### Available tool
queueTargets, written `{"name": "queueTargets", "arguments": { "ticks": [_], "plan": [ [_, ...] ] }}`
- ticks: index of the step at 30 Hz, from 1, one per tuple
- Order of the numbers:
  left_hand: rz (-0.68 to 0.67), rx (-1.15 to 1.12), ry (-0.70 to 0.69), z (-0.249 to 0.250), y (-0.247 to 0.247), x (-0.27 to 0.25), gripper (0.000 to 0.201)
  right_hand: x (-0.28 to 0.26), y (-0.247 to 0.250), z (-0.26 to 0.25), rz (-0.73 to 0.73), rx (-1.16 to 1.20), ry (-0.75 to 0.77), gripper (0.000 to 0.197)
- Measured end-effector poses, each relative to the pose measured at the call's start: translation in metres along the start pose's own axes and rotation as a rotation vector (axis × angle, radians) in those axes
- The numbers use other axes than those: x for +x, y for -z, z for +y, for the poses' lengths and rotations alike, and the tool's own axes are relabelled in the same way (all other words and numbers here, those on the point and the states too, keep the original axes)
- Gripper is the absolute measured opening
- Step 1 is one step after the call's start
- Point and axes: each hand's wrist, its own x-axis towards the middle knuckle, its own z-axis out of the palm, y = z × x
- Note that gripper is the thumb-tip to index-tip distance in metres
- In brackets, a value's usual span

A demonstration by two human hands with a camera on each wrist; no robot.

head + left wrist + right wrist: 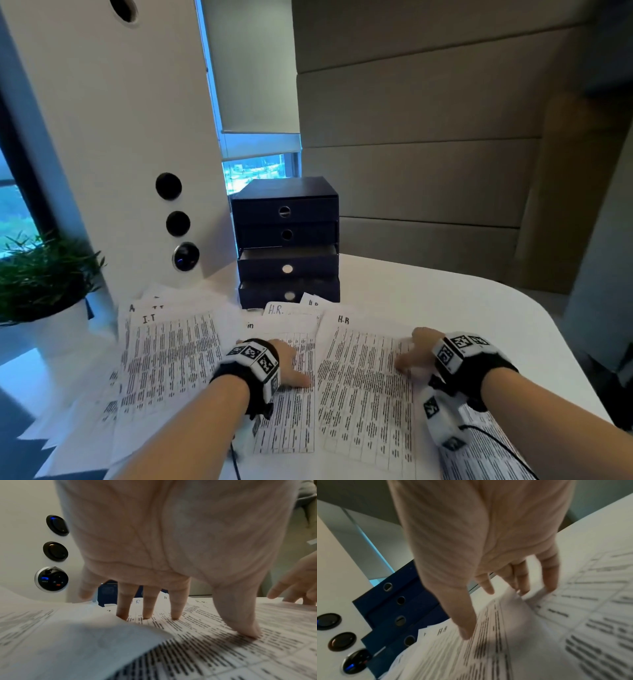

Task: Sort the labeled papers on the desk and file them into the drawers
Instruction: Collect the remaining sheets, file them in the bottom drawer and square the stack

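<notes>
Printed sheets lie spread over the white desk (462, 301). One is hand-labelled I.T (171, 353) at the left, and one labelled H.R (363, 383) lies right of centre. More H.R sheets (275, 309) poke out behind. A dark blue four-drawer unit (287, 219) stands beyond them, its third drawer (287, 269) pulled out a little. My left hand (291, 363) (188, 620) presses straight fingertips (175, 615) on the middle sheet (205, 649), beside a lifted paper edge. My right hand (412, 356) (494, 612) touches the H.R sheet's right edge with extended fingers (522, 588).
A potted plant (41, 274) stands at the left. A white column with round black buttons (178, 222) rises beside the drawers. The desk's rounded edge (561, 342) runs close on the right. More printed sheets (486, 452) lie under my right forearm.
</notes>
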Motion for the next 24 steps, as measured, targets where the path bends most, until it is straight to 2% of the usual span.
{"name": "queueTargets", "arguments": {
  "ticks": [2, 4, 6, 9, 13, 16, 18, 21, 24],
  "plan": [
    [0.003, -0.054, -0.022, -0.003, 0.001, 0.001, 0.091, 0.007, 0.006, 0.004, -0.005, 0.060, 0.000, 0.082],
    [0.003, -0.040, -0.036, -0.008, 0.001, 0.001, 0.091, 0.011, 0.006, 0.015, -0.016, 0.039, 0.004, 0.095],
    [-0.026, -0.002, -0.041, -0.011, -0.002, 0.005, 0.093, 0.014, 0.001, 0.023, -0.057, -0.101, -0.005, 0.093],
    [-0.029, 0.005, -0.088, -0.001, 0.001, 0.010, 0.091, 0.021, -0.009, 0.018, -0.063, -0.215, 0.060, 0.071],
    [0.000, -0.220, -0.153, 0.014, 0.006, 0.014, 0.073, 0.033, -0.008, 0.003, -0.020, -0.206, 0.111, 0.068],
    [0.123, -0.342, -0.055, -0.001, 0.010, 0.022, 0.080, 0.020, 0.010, 0.013, -0.041, -0.090, 0.047, 0.095],
    [0.168, -0.325, 0.068, -0.014, 0.011, 0.028, 0.092, 0.020, 0.016, 0.034, -0.053, -0.146, -0.018, 0.110],
    [0.132, -0.262, 0.179, -0.025, 0.011, 0.035, 0.103, 0.018, 0.011, 0.051, -0.046, -0.323, -0.086, 0.109],
    [0.107, -0.239, 0.205, -0.023, 0.011, 0.041, 0.108, 0.029, 0.004, 0.052, 0.045, -0.275, -0.083, 0.104]
  ]
}}
